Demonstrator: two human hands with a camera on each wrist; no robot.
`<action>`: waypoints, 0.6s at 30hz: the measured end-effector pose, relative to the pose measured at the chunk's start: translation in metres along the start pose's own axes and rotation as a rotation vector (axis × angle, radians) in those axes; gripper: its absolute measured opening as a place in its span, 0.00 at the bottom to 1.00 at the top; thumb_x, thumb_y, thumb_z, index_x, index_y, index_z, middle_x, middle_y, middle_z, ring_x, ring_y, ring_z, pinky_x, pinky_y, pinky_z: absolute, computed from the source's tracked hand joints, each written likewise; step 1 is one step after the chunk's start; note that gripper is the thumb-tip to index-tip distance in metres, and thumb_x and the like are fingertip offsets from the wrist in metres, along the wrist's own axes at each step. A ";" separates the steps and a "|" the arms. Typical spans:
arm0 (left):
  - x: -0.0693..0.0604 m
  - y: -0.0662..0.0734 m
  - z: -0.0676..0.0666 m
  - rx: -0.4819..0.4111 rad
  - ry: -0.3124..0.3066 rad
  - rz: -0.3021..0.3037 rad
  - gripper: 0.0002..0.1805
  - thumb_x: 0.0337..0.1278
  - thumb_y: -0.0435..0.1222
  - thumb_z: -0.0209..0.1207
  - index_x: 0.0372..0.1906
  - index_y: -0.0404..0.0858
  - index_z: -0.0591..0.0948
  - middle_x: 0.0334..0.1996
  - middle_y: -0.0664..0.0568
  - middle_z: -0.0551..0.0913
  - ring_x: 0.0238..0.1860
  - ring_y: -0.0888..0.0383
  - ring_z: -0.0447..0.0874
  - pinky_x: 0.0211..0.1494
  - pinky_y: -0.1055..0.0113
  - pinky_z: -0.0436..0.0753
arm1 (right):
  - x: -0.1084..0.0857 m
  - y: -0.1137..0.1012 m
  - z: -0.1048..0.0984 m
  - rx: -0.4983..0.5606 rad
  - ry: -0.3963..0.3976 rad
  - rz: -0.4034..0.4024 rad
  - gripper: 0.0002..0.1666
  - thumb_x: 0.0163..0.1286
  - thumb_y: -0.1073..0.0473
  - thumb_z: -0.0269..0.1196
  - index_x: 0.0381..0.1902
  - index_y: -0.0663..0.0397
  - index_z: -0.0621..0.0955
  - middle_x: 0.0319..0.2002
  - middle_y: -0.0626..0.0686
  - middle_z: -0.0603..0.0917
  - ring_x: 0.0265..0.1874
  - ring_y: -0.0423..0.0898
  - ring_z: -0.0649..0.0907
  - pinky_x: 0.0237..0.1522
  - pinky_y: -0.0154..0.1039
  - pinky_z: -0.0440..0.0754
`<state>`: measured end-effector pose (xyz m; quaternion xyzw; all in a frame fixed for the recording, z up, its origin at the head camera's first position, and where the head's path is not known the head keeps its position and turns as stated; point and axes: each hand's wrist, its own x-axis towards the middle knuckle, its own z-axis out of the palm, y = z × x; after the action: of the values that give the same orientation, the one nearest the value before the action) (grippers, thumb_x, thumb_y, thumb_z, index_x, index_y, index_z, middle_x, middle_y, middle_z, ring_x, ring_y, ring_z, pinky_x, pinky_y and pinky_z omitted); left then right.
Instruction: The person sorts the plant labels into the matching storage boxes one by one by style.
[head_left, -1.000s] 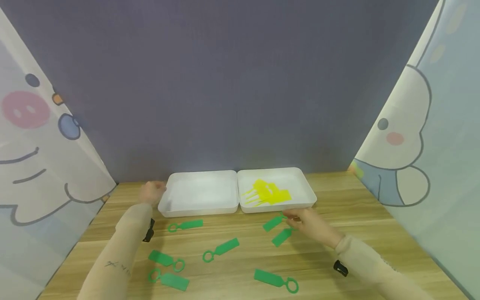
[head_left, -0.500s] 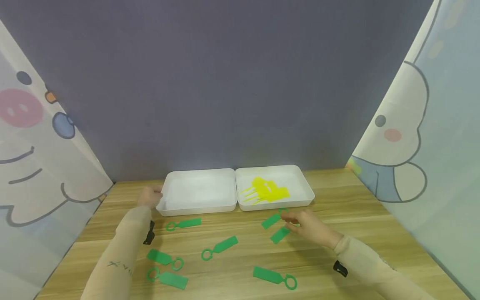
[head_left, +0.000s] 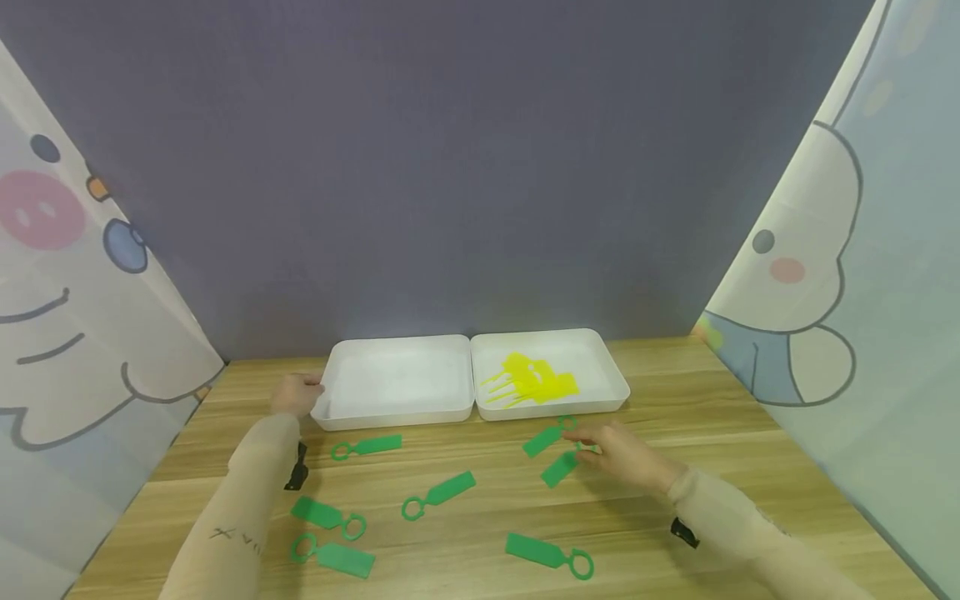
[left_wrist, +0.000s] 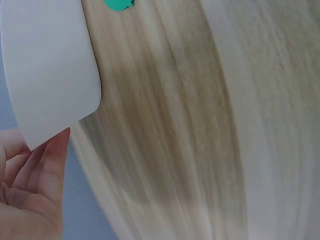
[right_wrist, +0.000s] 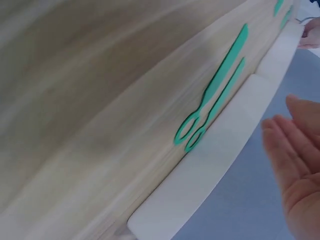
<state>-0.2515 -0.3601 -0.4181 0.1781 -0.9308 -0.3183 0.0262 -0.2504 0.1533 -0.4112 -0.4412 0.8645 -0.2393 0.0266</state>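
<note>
pinching one tray (head_left: 397, 380) is the left hand (head_left: 296, 393), its sleeve lettering (head_left: 234, 536) unreadable; right hand (head_left: 621, 452) loose-fingered.

Seven tags (head_left: 452, 488) lie on the table (head_left: 435, 571) before two side-by-side trays (head_left: 401, 379).

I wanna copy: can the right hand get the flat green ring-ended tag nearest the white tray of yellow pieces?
Probably yes: the right hand, looking empty, hovers near that green tag with nothing visible between.
</note>
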 end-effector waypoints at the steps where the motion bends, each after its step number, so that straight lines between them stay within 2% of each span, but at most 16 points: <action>1: 0.000 0.000 0.000 0.001 0.003 0.001 0.20 0.60 0.35 0.47 0.53 0.26 0.74 0.55 0.30 0.71 0.54 0.34 0.70 0.53 0.47 0.73 | 0.001 0.002 0.000 -0.007 0.002 -0.017 0.21 0.58 0.68 0.62 0.50 0.68 0.76 0.49 0.64 0.80 0.41 0.57 0.83 0.41 0.42 0.83; 7: -0.001 -0.003 0.000 -0.007 0.010 0.008 0.20 0.61 0.36 0.47 0.53 0.25 0.74 0.54 0.30 0.72 0.54 0.34 0.71 0.52 0.47 0.73 | 0.008 0.015 -0.004 -0.072 -0.054 -0.095 0.21 0.55 0.70 0.64 0.49 0.66 0.78 0.47 0.60 0.82 0.45 0.53 0.82 0.45 0.41 0.82; 11: -0.002 -0.003 0.001 -0.041 0.012 -0.006 0.21 0.61 0.36 0.47 0.53 0.26 0.74 0.55 0.30 0.72 0.55 0.34 0.70 0.54 0.46 0.72 | 0.011 0.023 -0.005 -0.111 -0.100 -0.120 0.20 0.54 0.72 0.64 0.47 0.66 0.79 0.45 0.59 0.83 0.44 0.53 0.83 0.43 0.39 0.82; 18: -0.002 -0.003 0.003 -0.079 0.023 -0.018 0.20 0.62 0.36 0.47 0.53 0.26 0.74 0.56 0.30 0.71 0.55 0.34 0.69 0.56 0.46 0.71 | 0.015 0.035 0.001 -0.056 -0.172 -0.121 0.22 0.50 0.69 0.67 0.46 0.69 0.79 0.39 0.58 0.85 0.35 0.47 0.85 0.36 0.33 0.83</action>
<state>-0.2488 -0.3595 -0.4226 0.1890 -0.9154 -0.3531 0.0410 -0.2855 0.1591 -0.4248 -0.5122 0.8371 -0.1774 0.0735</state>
